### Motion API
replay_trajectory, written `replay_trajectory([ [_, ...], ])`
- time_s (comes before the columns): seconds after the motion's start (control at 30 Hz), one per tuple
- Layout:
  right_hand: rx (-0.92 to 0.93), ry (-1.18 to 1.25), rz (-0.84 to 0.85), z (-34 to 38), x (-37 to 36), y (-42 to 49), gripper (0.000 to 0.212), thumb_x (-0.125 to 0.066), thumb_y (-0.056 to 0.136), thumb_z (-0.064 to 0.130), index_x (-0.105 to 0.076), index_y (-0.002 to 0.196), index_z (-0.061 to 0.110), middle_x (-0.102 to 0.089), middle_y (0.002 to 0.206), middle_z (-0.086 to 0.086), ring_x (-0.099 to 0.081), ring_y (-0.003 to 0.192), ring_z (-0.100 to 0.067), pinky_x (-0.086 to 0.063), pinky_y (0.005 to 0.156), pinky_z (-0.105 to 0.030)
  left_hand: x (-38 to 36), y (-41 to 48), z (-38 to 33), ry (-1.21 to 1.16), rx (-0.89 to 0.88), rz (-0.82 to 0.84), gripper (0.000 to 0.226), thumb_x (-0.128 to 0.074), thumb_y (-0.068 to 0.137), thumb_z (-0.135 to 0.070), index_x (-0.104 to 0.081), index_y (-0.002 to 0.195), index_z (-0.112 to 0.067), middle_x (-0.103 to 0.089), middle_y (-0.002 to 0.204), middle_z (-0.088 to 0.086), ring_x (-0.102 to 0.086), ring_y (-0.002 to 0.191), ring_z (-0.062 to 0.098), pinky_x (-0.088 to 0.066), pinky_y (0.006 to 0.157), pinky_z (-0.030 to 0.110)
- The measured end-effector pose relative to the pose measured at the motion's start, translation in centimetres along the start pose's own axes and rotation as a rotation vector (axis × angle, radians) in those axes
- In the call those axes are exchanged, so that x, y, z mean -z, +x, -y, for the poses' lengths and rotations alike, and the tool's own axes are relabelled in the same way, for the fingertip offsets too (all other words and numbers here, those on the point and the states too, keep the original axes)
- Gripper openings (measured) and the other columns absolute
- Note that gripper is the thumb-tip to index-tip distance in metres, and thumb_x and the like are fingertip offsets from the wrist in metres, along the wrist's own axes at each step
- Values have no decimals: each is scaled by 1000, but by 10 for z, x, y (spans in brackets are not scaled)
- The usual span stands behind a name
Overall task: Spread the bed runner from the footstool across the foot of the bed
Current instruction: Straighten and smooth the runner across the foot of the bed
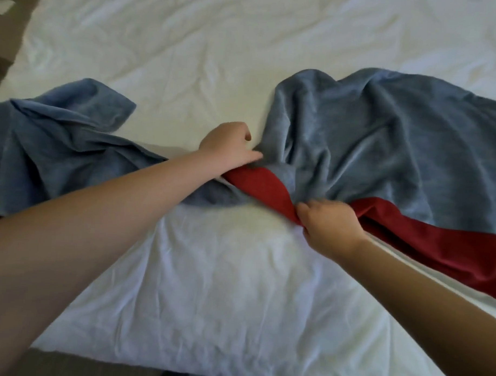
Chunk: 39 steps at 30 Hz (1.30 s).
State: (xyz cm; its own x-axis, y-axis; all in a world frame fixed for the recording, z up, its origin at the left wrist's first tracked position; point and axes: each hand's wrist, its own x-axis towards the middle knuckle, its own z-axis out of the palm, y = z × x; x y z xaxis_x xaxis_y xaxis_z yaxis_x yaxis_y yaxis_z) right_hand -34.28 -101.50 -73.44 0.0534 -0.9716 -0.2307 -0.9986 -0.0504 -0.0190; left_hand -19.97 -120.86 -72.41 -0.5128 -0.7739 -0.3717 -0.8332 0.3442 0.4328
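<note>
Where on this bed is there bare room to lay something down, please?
Free: the white bed sheet beyond the crumpled blue-and-red fabric bed runner; the wedge between its two blue heaps; the near patch from the runner to the bed's edge. Crowded: the middle, where the left hand and right hand grip the twisted runner.

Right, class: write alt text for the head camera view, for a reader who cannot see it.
Two bare hands work a crumpled blue-grey bed runner with a red underside, lying across a white bed. The right hand pinches the turned-up red edge; the left hand grips a bunched blue fold beside it.
</note>
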Motion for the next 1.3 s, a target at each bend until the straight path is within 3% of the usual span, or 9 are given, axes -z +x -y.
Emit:
replay_trajectory([
  [0.17, 137, 42, 12, 2, 7, -23, 31, -80, 35, 8, -59, 57, 14, -54, 46, -1, -52, 36, -22, -35, 34, -21, -12, -5, -21, 132, -43, 90, 38, -69, 73, -44, -64, 99, -17, -65, 97, 2, -61, 92, 25, -50, 75, 35],
  [0.37, 295, 72, 349, -1, 9, -25, 19, -51, 84, 26, -57, 100, 17, -64, 88, -2, -63, 81, -25, -36, 60, -27, -4, -2, -21, 301, -56, -12, 13, -65, 76, -16, -62, 87, -12, -63, 91, 8, -61, 89, 32, -42, 64, 32],
  [0.5, 240, 82, 156, -14, 38, 4, 38, -38, 86, 55, -58, 87, 24, -63, 77, 3, -60, 68, -21, -39, 54, -26, 10, 5, -12, 117, 2, -59, 15, -62, 78, -22, -66, 90, -14, -64, 88, 5, -59, 84, 26, -47, 68, 35],
  [0.6, 145, 130, -48, -17, 60, 49, 24, -38, 91, 31, -59, 96, 22, -60, 85, 2, -59, 75, -23, -41, 52, -31, 14, 11, -8, -38, 76, 43, 19, -50, 83, -19, -57, 66, -13, -58, 74, 12, -55, 75, 27, -42, 65, 37],
  [0.73, 40, 50, -99, -16, 70, 115, 32, -52, 87, 6, -52, 117, 17, -55, 112, -4, -52, 101, -26, -41, 58, -36, 18, 13, 7, -8, 172, 202, 22, -54, 80, -11, -71, 92, -2, -70, 89, 17, -65, 82, 31, -53, 70, 34],
  [0.9, 315, -206, 167, -5, 59, 149, 47, -67, 81, 23, -49, 124, 22, -54, 125, -1, -46, 118, -23, -40, 87, -36, 20, 1, 10, 96, 270, 725, 15, -67, 75, -17, -62, 89, -12, -58, 73, 6, -51, 53, 18, -40, 43, 20],
  [1.0, 416, -347, 188, 1, 51, 142, 41, -68, 76, 37, -52, 111, 24, -60, 106, 2, -52, 105, -21, -30, 86, -35, 14, -9, 12, 294, 191, 842, 15, -65, 79, -18, -64, 92, -9, -63, 84, 9, -58, 66, 22, -44, 55, 26],
  [1.13, 387, -351, 212, -8, 56, 143, 16, -54, 85, 22, -60, 100, 23, -63, 101, 3, -54, 100, -20, -30, 85, -32, 21, -10, 8, 442, 147, 698, 21, -59, 82, -19, -68, 96, -7, -66, 98, 10, -60, 85, 28, -44, 67, 29],
  [1.3, -11, 56, 27, -39, 93, 162, 24, -54, 85, 6, -61, 107, 15, -58, 109, -11, -58, 94, -34, -45, 68, -35, 68, 0, 10, 522, 257, 142, 18, -66, 76, -33, -58, 86, -20, -47, 72, -2, -52, 75, 25, -39, 63, 33],
])
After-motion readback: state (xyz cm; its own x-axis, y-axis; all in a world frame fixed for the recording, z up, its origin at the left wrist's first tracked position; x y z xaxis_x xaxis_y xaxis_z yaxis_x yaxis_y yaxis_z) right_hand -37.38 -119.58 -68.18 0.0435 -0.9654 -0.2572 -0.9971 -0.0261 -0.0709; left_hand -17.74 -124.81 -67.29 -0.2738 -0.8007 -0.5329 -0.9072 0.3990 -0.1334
